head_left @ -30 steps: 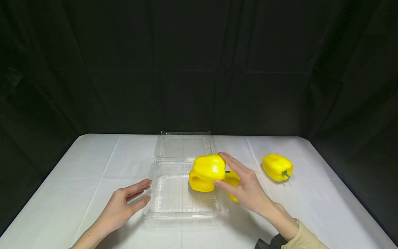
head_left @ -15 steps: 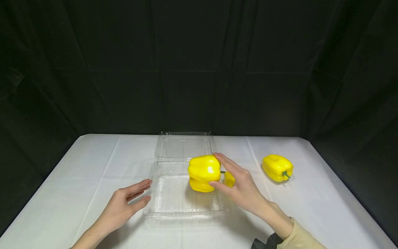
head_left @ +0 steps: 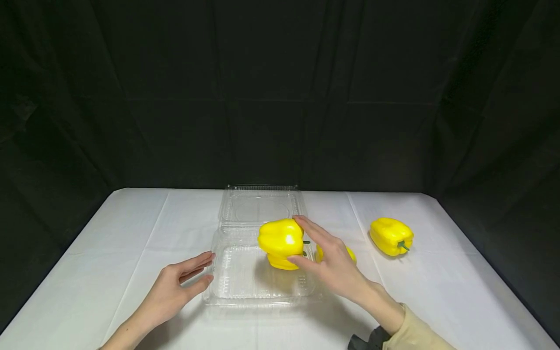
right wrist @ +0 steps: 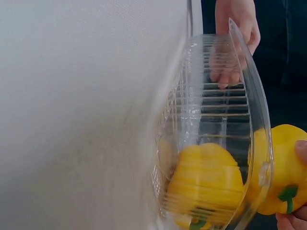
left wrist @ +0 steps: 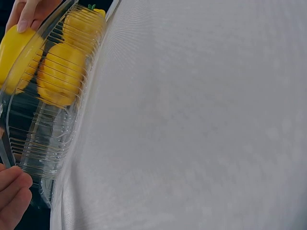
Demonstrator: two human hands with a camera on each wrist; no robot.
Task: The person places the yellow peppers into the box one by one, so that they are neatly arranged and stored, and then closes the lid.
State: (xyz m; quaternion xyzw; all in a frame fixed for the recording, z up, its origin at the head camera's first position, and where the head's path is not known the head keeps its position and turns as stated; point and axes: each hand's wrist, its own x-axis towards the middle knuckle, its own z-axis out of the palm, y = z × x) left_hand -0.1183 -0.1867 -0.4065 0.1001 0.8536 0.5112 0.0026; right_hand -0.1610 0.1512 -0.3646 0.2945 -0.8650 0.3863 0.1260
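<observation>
Leftward went the held pepper since a second before, carried farther over the tray.

Nearest us, our left hand (head_left: 175, 287) lay flat with fingers straight, touching the clear clamshell tray (head_left: 245, 291) at its 9 o'clock edge. Our right hand (head_left: 334, 265) gripped the yellow pepper (head_left: 281, 238) between thumb and fingers, above the tray's 2 o'clock corner. A second pepper (head_left: 350, 253) peeked out behind that hand. Farther off, at 3 o'clock, a third pepper (head_left: 391, 236) lay on the white table (head_left: 131, 228).
</observation>
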